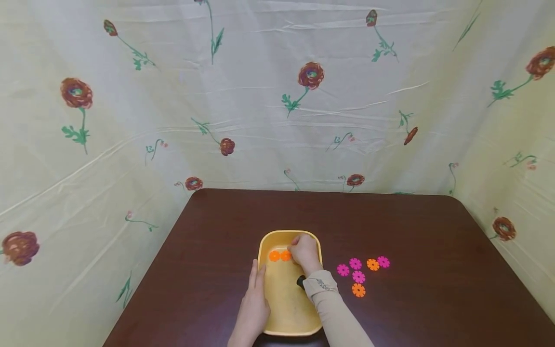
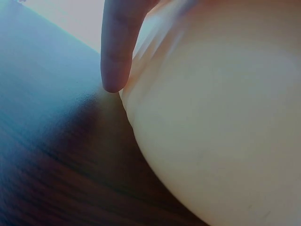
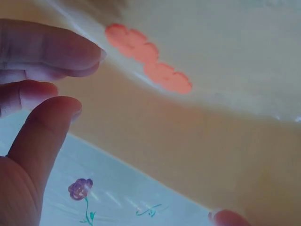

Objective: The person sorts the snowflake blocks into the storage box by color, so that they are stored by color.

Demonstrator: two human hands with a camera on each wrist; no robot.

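A yellow tray [image 1: 286, 303] sits on the dark brown table [image 1: 412, 231] near its front edge. Two orange flower-shaped discs [image 1: 279, 256] lie side by side at the tray's far end. My right hand [image 1: 303, 250] reaches into the tray just right of them. In the right wrist view my right hand [image 3: 89, 80] has thumb and fingers apart and holds nothing, close to the orange discs [image 3: 148, 56]. My left hand [image 1: 257, 289] lies flat, fingers straight, against the tray's left wall. One finger [image 2: 115, 52] touches the tray's outer side [image 2: 221, 132].
To the right of the tray, several pink discs [image 1: 355, 270] and two orange ones [image 1: 373, 264] [image 1: 358, 290] lie loose on the table. A flower-printed cloth [image 1: 277, 96] hangs behind and to both sides of the table.
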